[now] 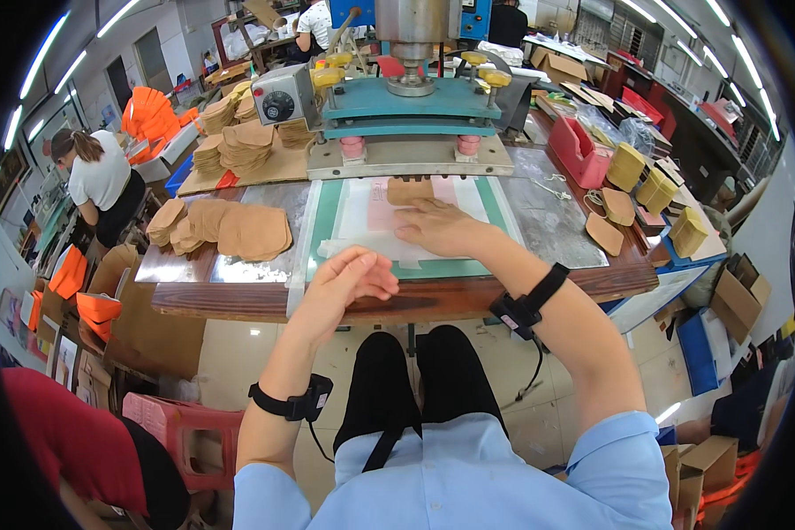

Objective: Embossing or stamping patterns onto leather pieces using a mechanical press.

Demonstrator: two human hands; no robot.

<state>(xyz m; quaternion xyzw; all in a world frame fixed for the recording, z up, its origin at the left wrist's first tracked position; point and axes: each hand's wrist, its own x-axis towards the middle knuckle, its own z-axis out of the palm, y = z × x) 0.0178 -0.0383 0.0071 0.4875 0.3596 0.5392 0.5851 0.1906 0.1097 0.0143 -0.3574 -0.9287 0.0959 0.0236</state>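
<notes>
My right hand (426, 228) lies flat with fingers apart at the lower edge of a brown piece (406, 187) on a pink and white sheet (382, 210) over a green mat (464, 269) below the press. My left hand (355, 276) hangs empty over the mat's front edge, fingers loosely curled and apart. The teal press plate (411, 110) sits above, behind the sheet. Stacks of tan cut pieces (254, 233) lie on the metal surface to the left.
Around the wooden-edged table (212, 296) are a control box (281, 99), pink bin (576, 155), yellow blocks (654, 190), orange bundles (97, 314) and cardboard boxes (740, 296). Co-workers sit nearby, one in white (102, 177), another in red (71, 424) at lower left.
</notes>
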